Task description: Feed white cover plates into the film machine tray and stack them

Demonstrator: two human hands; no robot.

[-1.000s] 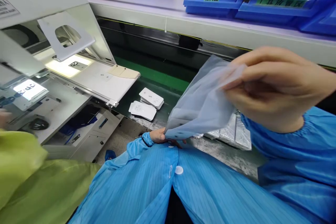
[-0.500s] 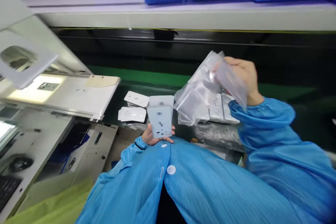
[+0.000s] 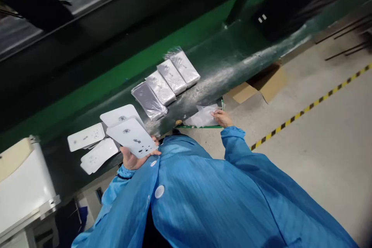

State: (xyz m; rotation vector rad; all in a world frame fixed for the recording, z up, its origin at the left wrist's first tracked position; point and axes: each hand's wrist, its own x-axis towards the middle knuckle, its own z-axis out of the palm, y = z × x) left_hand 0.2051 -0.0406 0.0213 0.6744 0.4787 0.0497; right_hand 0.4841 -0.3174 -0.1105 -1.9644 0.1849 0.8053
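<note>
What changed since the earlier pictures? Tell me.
The right hand came down toward the body, from above the wrapped packs to the edge of the bench, touching translucent film; whether it has let go is unclear. The left hand still holds the white plates.

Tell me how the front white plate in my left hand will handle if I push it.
The plate is probably stiff: it looks flat though your left hand holds only its near end. Being flat, it seems more apt to slide than roll. Its smooth-looking face may be slippery.
</note>
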